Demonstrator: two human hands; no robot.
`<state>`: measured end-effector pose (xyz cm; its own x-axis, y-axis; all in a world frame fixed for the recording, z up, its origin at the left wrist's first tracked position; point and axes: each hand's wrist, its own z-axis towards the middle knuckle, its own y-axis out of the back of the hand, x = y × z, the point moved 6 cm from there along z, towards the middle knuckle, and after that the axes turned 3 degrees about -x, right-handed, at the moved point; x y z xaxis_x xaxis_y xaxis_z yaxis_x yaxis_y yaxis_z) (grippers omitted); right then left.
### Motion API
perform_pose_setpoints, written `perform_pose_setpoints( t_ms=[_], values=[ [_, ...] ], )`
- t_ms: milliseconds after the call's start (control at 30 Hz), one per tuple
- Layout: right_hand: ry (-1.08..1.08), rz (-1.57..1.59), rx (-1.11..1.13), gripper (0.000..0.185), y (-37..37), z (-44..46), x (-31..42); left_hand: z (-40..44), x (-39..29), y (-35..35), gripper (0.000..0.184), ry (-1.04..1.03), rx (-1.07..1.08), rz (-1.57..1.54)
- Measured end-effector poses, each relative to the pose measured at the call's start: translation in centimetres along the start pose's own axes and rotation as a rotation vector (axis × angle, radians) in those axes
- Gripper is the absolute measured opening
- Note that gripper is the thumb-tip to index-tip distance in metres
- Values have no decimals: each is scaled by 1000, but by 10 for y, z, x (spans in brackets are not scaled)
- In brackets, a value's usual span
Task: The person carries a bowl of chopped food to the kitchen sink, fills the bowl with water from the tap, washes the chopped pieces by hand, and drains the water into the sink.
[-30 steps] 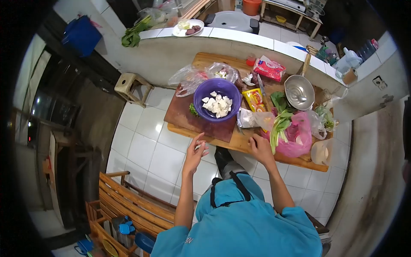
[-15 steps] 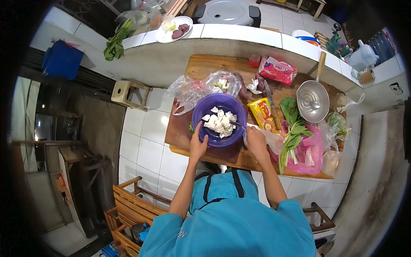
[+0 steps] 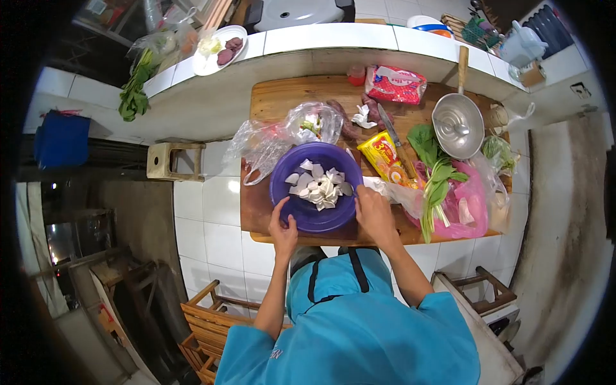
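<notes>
While the head view looks down over the worktop [image 3: 285, 96], the round purple bowl [image 3: 317, 220] sits near its close edge, between the person's 2 hands, with a heap of white pieces [image 3: 319, 191] inside. At the left hand [image 3: 283, 236] the grip is spread, thumb and forefinger parted against the bowl's near-left side; the right hand [image 3: 377, 218] bunches its fingers at the right rim, and whether they pinch it or something else cannot be told. The bowl looks like smooth plastic, probably light, fairly stiff and slippery if wet; opposite sides of the rim seem the surest hold. Its pieces, matte and angular, look easy to break. Around it lie a crinkled clear bag [image 3: 260, 146], a glossy yellow packet [image 3: 386, 157], leafy greens [image 3: 441, 187] and a wooden-handled metal pan [image 3: 457, 122].
</notes>
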<state>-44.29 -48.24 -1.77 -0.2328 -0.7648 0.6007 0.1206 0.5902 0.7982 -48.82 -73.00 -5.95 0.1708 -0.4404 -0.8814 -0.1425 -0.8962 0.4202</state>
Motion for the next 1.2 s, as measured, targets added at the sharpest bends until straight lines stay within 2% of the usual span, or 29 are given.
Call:
perform_pose_setpoints(
  t_ms=[133,233,367,400,500,533,567,667,700,733,800,900,1033,1133,1200],
  values=[
    [-21,217,-148,9,8,-15,25,1,-6,22,40,-204,-63,55],
    [-59,424,-150,10,-7,-23,36,2,-7,31,37,-300,-103,42],
    [-131,623,-137,13,-25,-30,46,2,13,41,35,-144,-98,30],
    [-161,675,-134,13,-27,-32,48,1,16,45,35,-161,-117,15],
    [-64,709,-71,15,-23,-33,54,5,24,58,33,-203,-185,-39],
    [-27,732,-33,16,-24,-35,56,7,32,71,33,-158,-179,24],
    [71,730,16,26,-32,-40,56,9,38,80,33,-173,-220,-54],
    [91,713,245,47,-35,-51,64,13,41,108,34,-202,-249,-157],
    [156,661,268,59,-38,-54,64,12,37,116,34,-145,-237,-227],
    [180,649,242,56,-38,-56,63,14,39,127,33,-187,-246,-146],
    [228,622,190,51,-37,-58,59,14,42,146,33,-135,-257,-180],
    [126,595,187,43,-46,-54,25,6,24,155,34,-53,-264,-237],
    [-29,225,15,24,-57,-50,-39,1,40,170,36,-25,-300,-245],
    [-196,74,26,23,-72,-49,-72,-7,45,170,37,-6,-306,-229],
    [-181,-59,7,24,-79,-48,-76,-12,45,164,38,14,-313,-224]
  ],
)
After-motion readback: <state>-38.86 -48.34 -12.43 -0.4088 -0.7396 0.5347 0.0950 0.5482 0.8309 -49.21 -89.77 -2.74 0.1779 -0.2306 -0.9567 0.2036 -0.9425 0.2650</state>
